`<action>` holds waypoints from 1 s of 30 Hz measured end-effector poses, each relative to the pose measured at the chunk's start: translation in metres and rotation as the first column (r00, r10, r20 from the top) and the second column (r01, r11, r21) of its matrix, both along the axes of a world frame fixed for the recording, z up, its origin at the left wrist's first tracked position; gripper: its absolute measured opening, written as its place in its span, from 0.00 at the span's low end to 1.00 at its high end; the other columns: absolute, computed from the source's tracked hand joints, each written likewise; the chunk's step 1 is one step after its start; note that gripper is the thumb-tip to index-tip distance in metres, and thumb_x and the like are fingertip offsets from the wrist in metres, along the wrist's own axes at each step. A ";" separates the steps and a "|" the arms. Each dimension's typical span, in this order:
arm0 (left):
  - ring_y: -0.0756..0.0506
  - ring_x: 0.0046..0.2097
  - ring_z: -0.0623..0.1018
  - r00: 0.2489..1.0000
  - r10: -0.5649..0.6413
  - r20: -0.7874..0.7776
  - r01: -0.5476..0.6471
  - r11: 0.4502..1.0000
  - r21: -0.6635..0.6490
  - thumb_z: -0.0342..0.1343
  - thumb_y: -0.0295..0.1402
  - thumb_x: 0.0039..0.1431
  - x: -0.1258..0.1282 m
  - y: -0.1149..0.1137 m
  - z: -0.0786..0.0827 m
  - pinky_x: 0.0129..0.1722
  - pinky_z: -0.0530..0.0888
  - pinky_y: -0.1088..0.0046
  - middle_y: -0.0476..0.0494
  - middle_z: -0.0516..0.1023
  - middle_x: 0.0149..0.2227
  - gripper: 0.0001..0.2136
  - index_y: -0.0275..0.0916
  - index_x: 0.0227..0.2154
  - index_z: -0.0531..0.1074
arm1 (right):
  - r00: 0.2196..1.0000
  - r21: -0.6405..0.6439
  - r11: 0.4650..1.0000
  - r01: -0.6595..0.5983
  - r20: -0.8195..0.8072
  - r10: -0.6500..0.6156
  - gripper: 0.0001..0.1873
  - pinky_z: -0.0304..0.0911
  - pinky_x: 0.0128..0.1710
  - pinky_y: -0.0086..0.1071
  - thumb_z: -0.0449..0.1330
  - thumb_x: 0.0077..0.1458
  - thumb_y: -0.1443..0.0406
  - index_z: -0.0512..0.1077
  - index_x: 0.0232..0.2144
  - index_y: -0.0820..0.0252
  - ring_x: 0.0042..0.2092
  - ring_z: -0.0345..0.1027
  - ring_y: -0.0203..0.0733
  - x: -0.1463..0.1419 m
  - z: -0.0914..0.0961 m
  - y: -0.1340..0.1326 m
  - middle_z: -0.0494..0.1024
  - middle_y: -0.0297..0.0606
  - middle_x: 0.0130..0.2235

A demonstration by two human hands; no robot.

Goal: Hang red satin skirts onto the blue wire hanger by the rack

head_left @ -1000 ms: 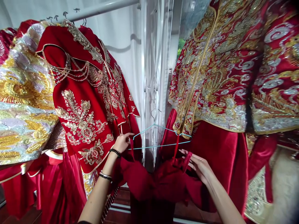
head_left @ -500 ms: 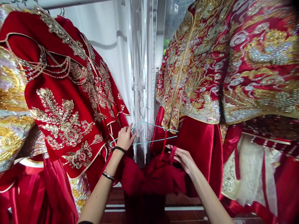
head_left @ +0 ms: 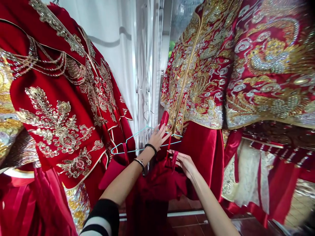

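Note:
A thin light-blue hanger hangs in the middle, its hook at the top. From it a dark red garment hangs, with one strap looped over the hanger's left end. My left hand reaches across the hanger's right half, fingers stretched out and slightly apart; whether they touch the wire I cannot tell. Below the hanger's right end, my right hand pinches a red fabric strap of the garment between thumb and fingers. A narrow red ribbon hangs just left of that strap.
On the left hangs a red jacket with silver beading and bead chains. Gold-embroidered red jackets hang on the right, above a red satin skirt. A white curtain is behind, and dark red floor tiles show below.
My left hand has moved right, from the hanger's left half to its right half, uncovering the left strap. My right hand keeps the strap pinched. The view has shifted slightly.

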State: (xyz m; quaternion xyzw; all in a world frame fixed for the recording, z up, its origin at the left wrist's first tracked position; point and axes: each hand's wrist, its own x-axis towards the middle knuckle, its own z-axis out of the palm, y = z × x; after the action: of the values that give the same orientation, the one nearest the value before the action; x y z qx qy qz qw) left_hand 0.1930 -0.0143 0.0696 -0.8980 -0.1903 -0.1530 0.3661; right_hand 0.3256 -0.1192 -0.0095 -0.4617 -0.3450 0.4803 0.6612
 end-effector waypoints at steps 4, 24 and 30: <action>0.38 0.57 0.59 0.999 0.034 0.040 -0.035 0.999 0.032 0.49 0.28 0.53 0.001 0.006 -0.005 0.57 0.44 0.46 0.35 0.64 0.52 0.27 0.40 0.57 0.53 | 0.999 0.014 0.999 0.033 0.002 -0.033 0.17 0.66 0.39 0.33 0.65 0.38 0.60 0.76 0.34 0.60 0.39 0.71 0.42 0.005 0.002 -0.004 0.75 0.44 0.45; 0.35 0.53 0.61 0.991 -0.135 -0.014 0.133 0.988 -0.084 0.57 0.30 0.44 -0.025 -0.013 0.002 0.55 0.44 0.43 0.34 0.62 0.51 0.33 0.43 0.55 0.55 | 0.758 0.272 0.905 0.326 0.497 -0.422 0.16 0.62 0.33 0.30 0.66 0.33 0.54 0.77 0.23 0.60 0.34 0.63 0.38 0.041 0.038 -0.011 0.71 0.37 0.30; 0.36 0.53 0.61 0.989 -0.145 -0.020 0.142 0.983 -0.116 0.57 0.29 0.44 -0.024 -0.014 0.001 0.55 0.46 0.47 0.33 0.61 0.52 0.34 0.38 0.56 0.53 | 0.684 0.318 0.938 0.139 0.654 -0.323 0.16 0.60 0.43 0.34 0.63 0.37 0.51 0.75 0.20 0.59 0.43 0.63 0.41 0.028 0.060 0.024 0.68 0.40 0.38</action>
State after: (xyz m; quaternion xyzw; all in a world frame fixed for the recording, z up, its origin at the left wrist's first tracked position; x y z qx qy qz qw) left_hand 0.1692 -0.0281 0.0709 -0.9309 -0.1282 -0.1550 0.3049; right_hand 0.3540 -0.0957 0.0508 -0.5637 -0.5627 0.1369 0.5889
